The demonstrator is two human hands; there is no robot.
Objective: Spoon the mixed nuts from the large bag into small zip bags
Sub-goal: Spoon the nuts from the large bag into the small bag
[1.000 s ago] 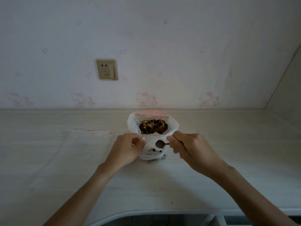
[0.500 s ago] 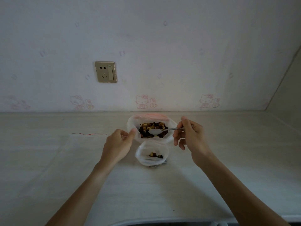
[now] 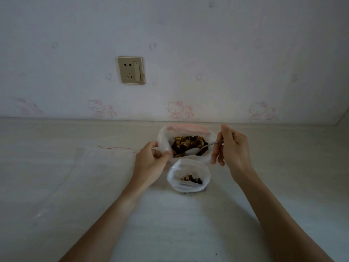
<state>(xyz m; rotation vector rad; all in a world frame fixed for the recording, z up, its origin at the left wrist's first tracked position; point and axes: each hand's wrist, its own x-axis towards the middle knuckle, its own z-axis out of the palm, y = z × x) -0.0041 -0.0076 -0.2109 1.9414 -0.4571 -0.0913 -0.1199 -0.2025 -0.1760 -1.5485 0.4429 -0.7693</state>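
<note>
- Right now the right hand (image 3: 233, 148) pinches a thin metal spoon (image 3: 200, 149), its bowl dipped among the mixed brown nuts (image 3: 188, 143).
- The left hand (image 3: 151, 160) grips the rim of the large white plastic bag (image 3: 164, 140), holding it open.
- Just in front stands a small clear zip bag (image 3: 188, 187), open, with only a shallow layer inside; most of its filling looks left.
- To the left, flat clear zip bags (image 3: 105, 167) lie unfilled on the pale countertop (image 3: 283, 176).

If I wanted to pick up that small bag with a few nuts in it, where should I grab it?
Probably pinch the small zip bag by its rim, coming from above on the near side. It stands upright with its mouth open and the nuts settled low, so the upper wall is loose film; the large bag crowds its far side.
</note>
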